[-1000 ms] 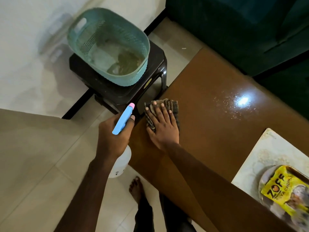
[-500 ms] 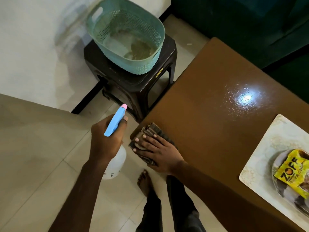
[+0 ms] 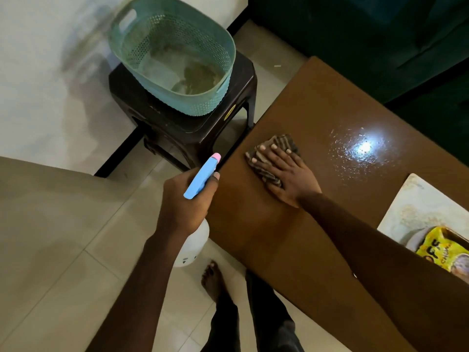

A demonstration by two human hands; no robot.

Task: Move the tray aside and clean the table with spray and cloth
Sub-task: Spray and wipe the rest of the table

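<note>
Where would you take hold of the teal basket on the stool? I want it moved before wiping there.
By the teal basket's handle slot at its far-left rim, reaching from the wall side; the opposite rim seems to have another, so two hands would suit its wide oval shape.

Place: home living room | floor [image 3: 76, 262]: pale tiles | sofa [image 3: 380, 34]: dark green, beside brown bench [image 3: 317, 110] | stool [image 3: 182, 128]: dark plastic, carrying teal basket [image 3: 203, 102] | person: barefoot
</note>
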